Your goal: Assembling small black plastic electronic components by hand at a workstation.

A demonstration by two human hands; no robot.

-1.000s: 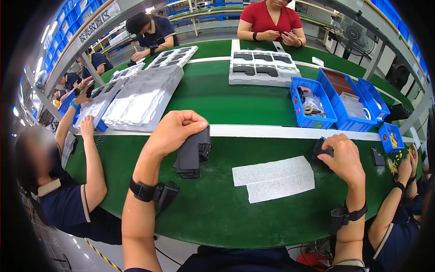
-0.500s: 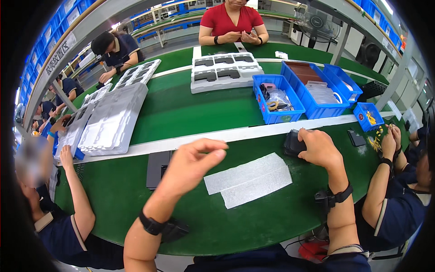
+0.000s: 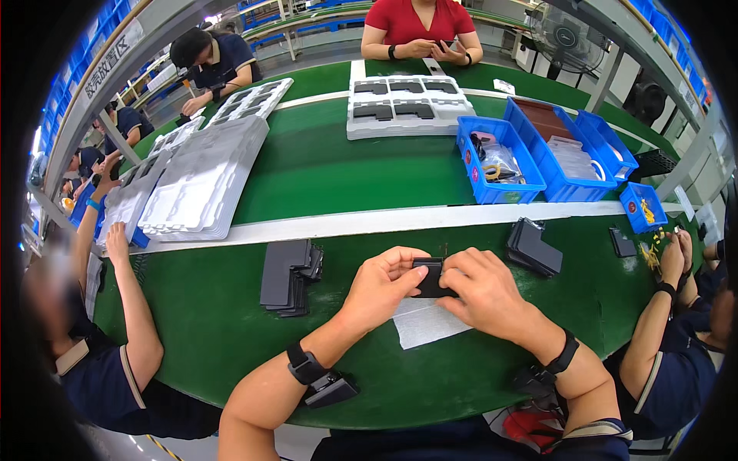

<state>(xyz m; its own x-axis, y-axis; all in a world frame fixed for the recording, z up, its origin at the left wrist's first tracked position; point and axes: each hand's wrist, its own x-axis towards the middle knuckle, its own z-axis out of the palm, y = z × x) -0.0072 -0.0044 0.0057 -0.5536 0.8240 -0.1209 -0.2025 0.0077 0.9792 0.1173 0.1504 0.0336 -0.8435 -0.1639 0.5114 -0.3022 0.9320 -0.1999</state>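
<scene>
A: Head view, clock set on the piece in hand, twelve at the top. Hands?

B: Both closed in at the centre. Left hand (image 3: 387, 286) pinches the left end of a small black piece (image 3: 430, 286), thumb on the near face, fingers curled. Right hand (image 3: 484, 292) bunches its fingers and thumb about the right end. Fingertips partly hidden; cannot tell whether it is one layer or several.

A: Where does the piece sit?

B: Raised over a white sheet (image 3: 423, 326), which shows at six o'clock, flat on the green table (image 3: 438, 384), partly covered by the hands.

A: Near neighbours?

B: Nine o'clock, a left stack (image 3: 281, 276) of black notched plates, edges uneven. Between two and three, a right stack (image 3: 536, 250) of similar dark plates, fanned askew. Both well apart from the hands.

A: Further out?

B: Ten o'clock, piled white trays (image 3: 204, 184). Twelve, a pale tray (image 3: 411, 127) with black parts in its pockets; beyond it, a co-worker in a red top (image 3: 421, 27). One o'clock, a blue bin (image 3: 507, 194) with bagged bits. Past two, a small blue box (image 3: 642, 223) of yellow pieces.
</scene>
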